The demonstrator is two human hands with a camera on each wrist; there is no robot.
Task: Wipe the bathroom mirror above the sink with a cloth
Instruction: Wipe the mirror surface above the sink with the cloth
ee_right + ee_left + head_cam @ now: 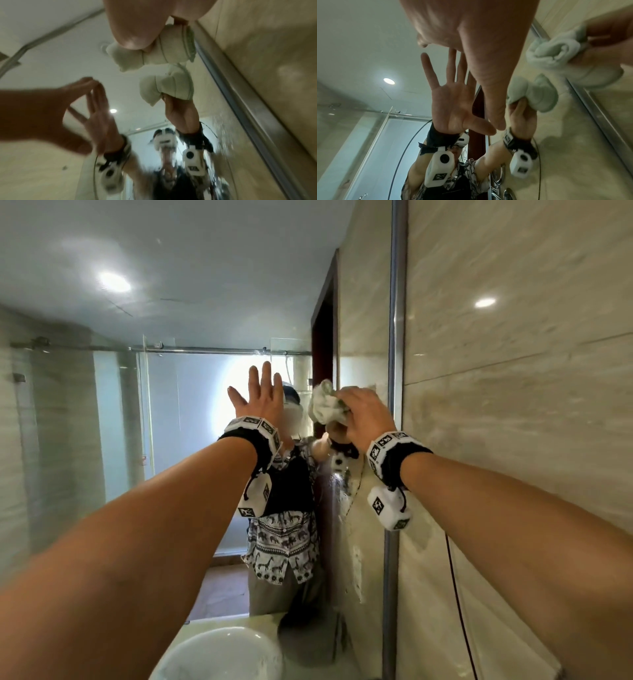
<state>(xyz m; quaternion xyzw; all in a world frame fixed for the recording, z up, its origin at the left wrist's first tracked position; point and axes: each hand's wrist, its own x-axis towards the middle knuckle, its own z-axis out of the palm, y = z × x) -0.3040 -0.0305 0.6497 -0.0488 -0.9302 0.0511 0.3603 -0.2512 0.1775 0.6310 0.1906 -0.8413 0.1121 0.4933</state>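
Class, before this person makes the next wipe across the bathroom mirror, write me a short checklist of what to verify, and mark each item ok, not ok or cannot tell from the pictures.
1. Cloth held firmly: ok, the right hand grips it bunched up.
2. Cloth against the mirror: ok, it meets its own reflection in the right wrist view.
3. Left hand clear of the cloth's path: ok, open with fingers spread on the glass, left of the cloth.
4. Smears left to wipe: not ok, streaks show below the cloth near the metal frame.
5. Cloth damp enough: cannot tell.
6. Sink clear of loose items: cannot tell, only partly in view.
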